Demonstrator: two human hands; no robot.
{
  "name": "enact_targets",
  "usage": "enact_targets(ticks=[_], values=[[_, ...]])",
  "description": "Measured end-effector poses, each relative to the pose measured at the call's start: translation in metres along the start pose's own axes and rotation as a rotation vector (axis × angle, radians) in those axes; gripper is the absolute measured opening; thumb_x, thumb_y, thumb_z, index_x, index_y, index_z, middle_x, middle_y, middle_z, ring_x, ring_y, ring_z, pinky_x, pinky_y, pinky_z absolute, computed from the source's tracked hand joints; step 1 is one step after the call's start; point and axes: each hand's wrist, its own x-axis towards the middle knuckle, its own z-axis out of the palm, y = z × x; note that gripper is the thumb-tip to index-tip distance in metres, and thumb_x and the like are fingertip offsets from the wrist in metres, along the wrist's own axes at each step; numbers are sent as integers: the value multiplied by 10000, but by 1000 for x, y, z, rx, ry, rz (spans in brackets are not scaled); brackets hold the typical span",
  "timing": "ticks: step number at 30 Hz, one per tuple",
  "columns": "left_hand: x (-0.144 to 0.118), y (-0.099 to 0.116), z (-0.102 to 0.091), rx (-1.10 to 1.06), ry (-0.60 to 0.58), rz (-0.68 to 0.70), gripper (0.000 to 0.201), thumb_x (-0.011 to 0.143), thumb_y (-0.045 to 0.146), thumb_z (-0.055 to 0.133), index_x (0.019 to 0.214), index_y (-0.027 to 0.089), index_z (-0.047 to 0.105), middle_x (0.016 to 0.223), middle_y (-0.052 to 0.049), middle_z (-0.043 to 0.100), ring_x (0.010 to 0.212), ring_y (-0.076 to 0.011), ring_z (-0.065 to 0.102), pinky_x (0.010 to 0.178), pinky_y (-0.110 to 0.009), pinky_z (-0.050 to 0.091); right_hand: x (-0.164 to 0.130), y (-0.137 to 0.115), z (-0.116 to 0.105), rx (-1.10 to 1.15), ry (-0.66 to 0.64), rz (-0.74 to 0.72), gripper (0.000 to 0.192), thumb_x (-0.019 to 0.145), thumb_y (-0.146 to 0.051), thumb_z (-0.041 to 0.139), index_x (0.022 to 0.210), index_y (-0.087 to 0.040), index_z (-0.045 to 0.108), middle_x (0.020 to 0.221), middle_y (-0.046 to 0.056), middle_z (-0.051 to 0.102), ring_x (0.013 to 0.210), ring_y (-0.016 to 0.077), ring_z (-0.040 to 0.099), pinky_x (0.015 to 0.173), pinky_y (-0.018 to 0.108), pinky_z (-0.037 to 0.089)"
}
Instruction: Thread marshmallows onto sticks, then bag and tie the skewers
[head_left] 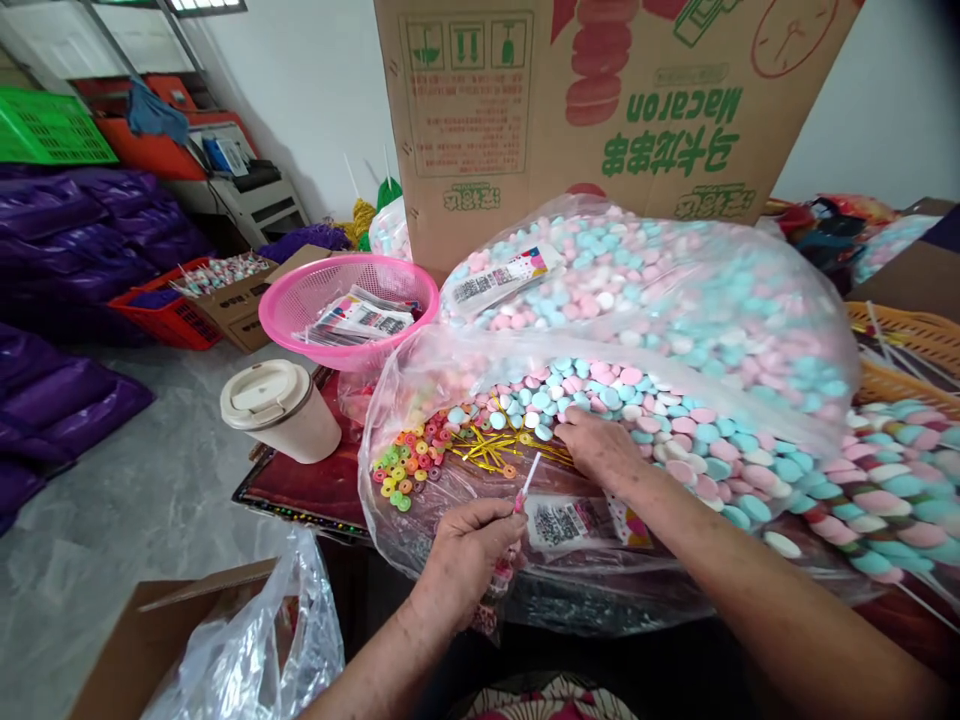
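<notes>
My left hand (476, 550) is closed round the gathered neck of a clear wrapper with pinkish contents, and a white stick (531, 472) points up out of it. My right hand (600, 445) reaches down among the sweets, fingertips together by several gold twist ties (487, 450); whether a tie is between them I cannot make out. Around that hand lie pink, blue and white candies (679, 440) in a large clear plastic bag (750, 290). Small ring candies (412, 460) in red, orange, yellow and green are heaped left of the ties. A printed wrapper (562, 525) lies flat between my hands.
A pink basket (274, 310) of printed wrappers and a lidded cup (300, 425) stand to the left. Behind the candies rises a cardboard box (540, 150). At lower left is an open carton (135, 640) with clear plastic (255, 640). Orange baskets (900, 325) sit at right.
</notes>
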Motion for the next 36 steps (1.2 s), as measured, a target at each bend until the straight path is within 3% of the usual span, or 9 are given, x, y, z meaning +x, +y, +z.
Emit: enact_targets(ticks=[4, 7, 10, 12, 16, 21, 25, 30, 36], values=[[6, -1, 6, -90, 11, 5, 236, 603, 352, 691, 569, 134, 606, 473, 20, 515, 435, -82, 446, 454, -210, 292, -26, 14, -9, 62, 63, -50, 245, 861, -187, 427, 779, -192, 657, 990, 60, 626, 818, 168, 582, 638, 266, 421], [13, -3, 16, -68, -5, -5, 228, 608, 346, 682, 564, 138, 598, 466, 21, 510, 433, -91, 465, 435, -208, 274, -59, 17, -20, 315, 130, 15, 240, 880, -265, 427, 784, -189, 634, 829, 38, 646, 738, 154, 590, 634, 265, 448], [20, -7, 30, -55, -24, -13, 194, 615, 321, 664, 570, 145, 597, 460, 33, 490, 434, -95, 463, 441, -215, 282, -89, -3, -27, 632, 93, 180, 219, 866, -311, 434, 853, -195, 619, 637, -13, 594, 495, 115, 517, 480, 240, 414], [22, -9, 38, -42, -48, 7, 162, 618, 294, 652, 582, 143, 607, 465, 40, 476, 445, -88, 441, 461, -218, 290, -103, -23, -30, 752, 64, 155, 209, 854, -287, 434, 895, -198, 618, 657, -13, 596, 512, 111, 516, 490, 234, 413], [19, -14, 48, 1, -55, 19, 154, 618, 286, 642, 641, 134, 629, 499, 39, 483, 469, -75, 390, 485, -215, 279, -111, -51, -30, 784, 26, 106, 231, 849, -275, 440, 656, -192, 536, 575, -24, 520, 564, 108, 473, 524, 224, 383], [12, -23, 52, 31, -129, 17, 171, 631, 280, 595, 545, 148, 528, 492, 39, 429, 459, -71, 353, 484, -217, 282, -113, -51, -20, 968, -59, 207, 304, 866, -346, 422, 604, -193, 436, 504, -52, 428, 476, 81, 364, 427, 203, 297], [7, -30, 49, 96, -163, 37, 214, 686, 306, 541, 535, 167, 482, 507, 25, 430, 491, -96, 407, 513, -228, 337, -117, -51, -18, 1007, -92, 242, 306, 860, -355, 408, 595, -202, 431, 476, -53, 438, 452, 85, 380, 423, 206, 304], [-4, -27, 42, 287, -276, 152, 282, 787, 334, 505, 569, 155, 511, 583, 10, 484, 551, -99, 427, 546, -222, 357, -120, -55, -15, 807, 35, 207, 273, 826, -295, 434, 571, -198, 445, 524, -31, 491, 503, 99, 422, 485, 224, 332], [-3, -26, 42, -33, -172, 50, 284, 691, 395, 694, 780, 134, 625, 527, 45, 484, 437, -58, 365, 448, -194, 275, -126, -61, -9, 790, 144, 296, 143, 824, -313, 487, 813, -190, 559, 565, -35, 538, 518, 121, 486, 486, 226, 376]])
